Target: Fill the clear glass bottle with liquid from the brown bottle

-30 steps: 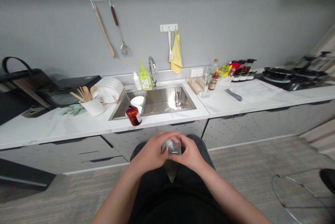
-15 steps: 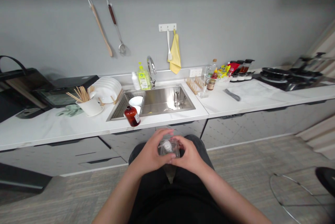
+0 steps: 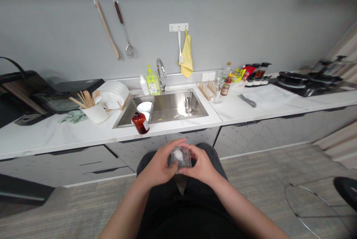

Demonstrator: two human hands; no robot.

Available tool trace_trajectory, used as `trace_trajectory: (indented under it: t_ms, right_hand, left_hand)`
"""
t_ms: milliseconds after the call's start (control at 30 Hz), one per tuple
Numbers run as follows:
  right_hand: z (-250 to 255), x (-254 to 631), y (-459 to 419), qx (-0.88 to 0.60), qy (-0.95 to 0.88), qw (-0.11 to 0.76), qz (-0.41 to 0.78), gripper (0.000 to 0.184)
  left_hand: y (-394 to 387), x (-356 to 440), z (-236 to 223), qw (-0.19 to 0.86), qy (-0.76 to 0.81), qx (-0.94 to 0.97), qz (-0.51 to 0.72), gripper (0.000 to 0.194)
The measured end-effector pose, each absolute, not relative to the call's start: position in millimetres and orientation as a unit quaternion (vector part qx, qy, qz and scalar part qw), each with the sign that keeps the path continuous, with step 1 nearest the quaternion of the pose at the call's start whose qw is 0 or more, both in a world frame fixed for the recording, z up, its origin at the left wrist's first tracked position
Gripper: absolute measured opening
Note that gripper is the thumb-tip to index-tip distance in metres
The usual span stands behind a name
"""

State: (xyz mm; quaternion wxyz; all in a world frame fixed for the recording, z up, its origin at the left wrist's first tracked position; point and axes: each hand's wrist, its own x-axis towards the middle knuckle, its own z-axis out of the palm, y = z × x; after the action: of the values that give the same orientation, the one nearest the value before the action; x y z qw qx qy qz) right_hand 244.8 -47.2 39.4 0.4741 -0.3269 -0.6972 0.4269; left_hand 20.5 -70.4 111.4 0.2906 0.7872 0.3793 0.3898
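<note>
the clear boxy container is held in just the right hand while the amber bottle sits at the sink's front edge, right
Not just the right hand: in the head view, the left hand holds the clear container too. The rest stands.

I wear a black top (image 3: pixel 178 218) and dark grey trousers (image 3: pixel 213 157); left hand (image 3: pixel 161 165), right hand (image 3: pixel 203 163) and both forearms (image 3: pixel 131 196) bare.

"are you making out any words?"

"no. the amber bottle (image 3: pixel 139 123) is showing a white label (image 3: pixel 146 125) and the yellow-green pump bottle (image 3: pixel 152 83) is wearing a printed one, but the lettering is looking too small to read."
</note>
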Motion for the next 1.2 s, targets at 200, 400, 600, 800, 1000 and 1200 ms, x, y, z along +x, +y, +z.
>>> trace_trajectory:
  t_ms: [200,400,600,800,1000,1200]
  right_hand:
    - [38.2,246.1,-47.3,-0.336,-0.685,0.474,0.438,0.076]
    - [39.0,247.4,-47.2,-0.324,-0.686,0.471,0.451,0.076]
    - [25.4,249.9,-42.5,-0.329,-0.659,0.476,0.48,0.08]
    - [11.8,262.4,-25.6,-0.268,-0.633,0.429,0.586,0.086]
    - [20.7,282.0,-0.1,-0.236,-0.664,0.392,0.591,0.083]
    - [24.2,299.4,35.4,-0.265,-0.695,0.403,0.533,0.081]
  left_hand:
    - [-66.5,21.9,106.2,0.261,0.462,0.733,0.425,0.053]
    - [-63.5,22.6,100.9,0.328,0.434,0.728,0.418,0.058]
    - [-58.0,23.2,93.3,0.313,0.481,0.683,0.453,0.056]
    - [-48.1,27.2,88.9,0.339,0.457,0.697,0.436,0.054]
    - [-22.3,38.6,86.2,0.334,0.426,0.728,0.421,0.05]
    - [14.4,43.7,83.9,0.343,0.385,0.753,0.41,0.047]
